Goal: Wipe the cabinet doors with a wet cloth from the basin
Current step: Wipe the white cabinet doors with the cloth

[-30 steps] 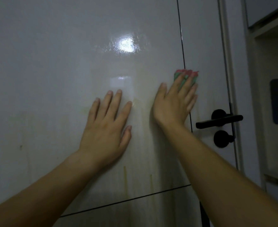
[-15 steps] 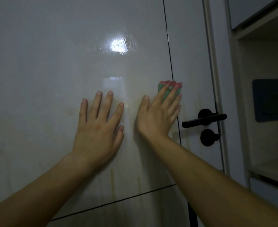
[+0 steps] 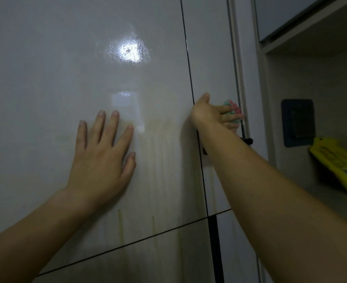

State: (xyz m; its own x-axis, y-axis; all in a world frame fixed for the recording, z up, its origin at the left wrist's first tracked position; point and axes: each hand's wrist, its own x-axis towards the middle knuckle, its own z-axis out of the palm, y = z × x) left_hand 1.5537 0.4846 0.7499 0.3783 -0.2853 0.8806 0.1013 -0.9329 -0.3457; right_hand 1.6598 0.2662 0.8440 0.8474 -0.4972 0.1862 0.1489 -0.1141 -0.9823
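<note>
A glossy white cabinet door (image 3: 86, 58) fills the left and middle of the view, with yellowish drip streaks running down its lower part. My left hand (image 3: 103, 158) lies flat on it, fingers spread and straight. My right hand (image 3: 215, 115) presses a green and pink cloth (image 3: 230, 110) against the narrow door panel (image 3: 211, 58) to the right of the vertical seam, fingers pointing right. The cloth is mostly hidden under my fingers. My right forearm covers most of the black door handle (image 3: 248, 140).
An open shelf niche (image 3: 321, 201) sits to the right, holding a yellow package (image 3: 338, 164). A dark square plate (image 3: 298, 122) is on its back wall. A horizontal seam and a lower panel (image 3: 127, 264) run below my arms.
My right hand with the cloth has slid right across the seam onto the narrow panel and turned sideways. My left hand stays flat on the door. The view has shifted right.
</note>
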